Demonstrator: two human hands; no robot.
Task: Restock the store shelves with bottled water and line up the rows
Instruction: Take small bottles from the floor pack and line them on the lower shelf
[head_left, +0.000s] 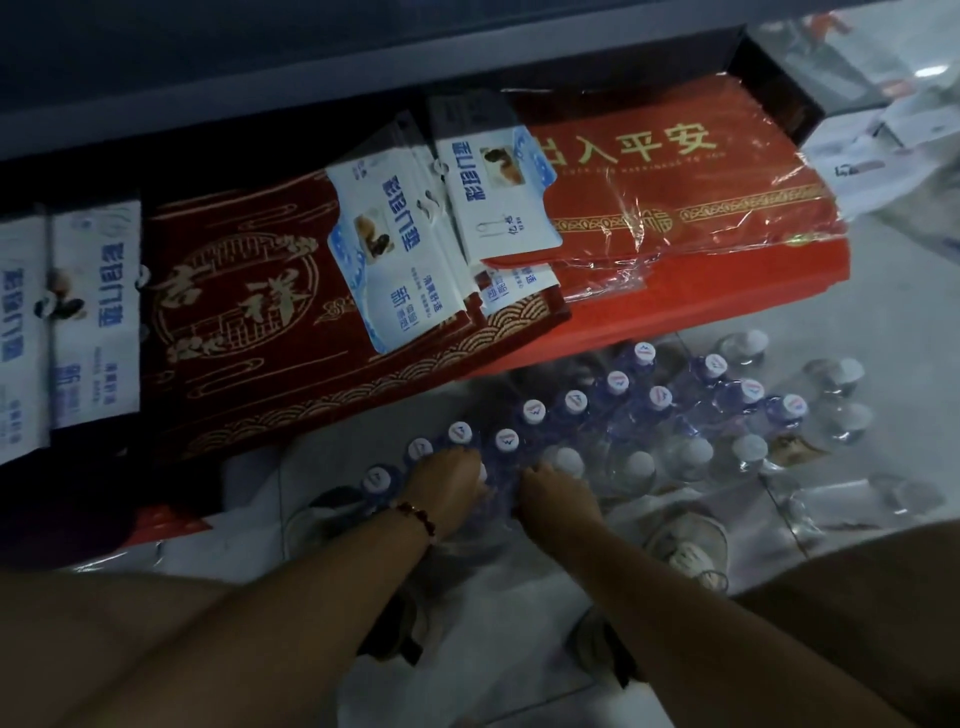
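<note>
Seemingly both hands (498, 486) among bottles (618, 410).

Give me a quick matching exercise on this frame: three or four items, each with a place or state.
Things:
1. Left hand
2. Dark red mat
3. Bright red mat
4. Plain-cap bottles

Descriptions:
A. Under shiny plastic wrap
B. Beaded bracelet on its wrist
C. Gold circular design, lying left
D. On the floor, right of the logo-cap bottles

Pairs: 1-B, 2-C, 3-A, 4-D
</note>
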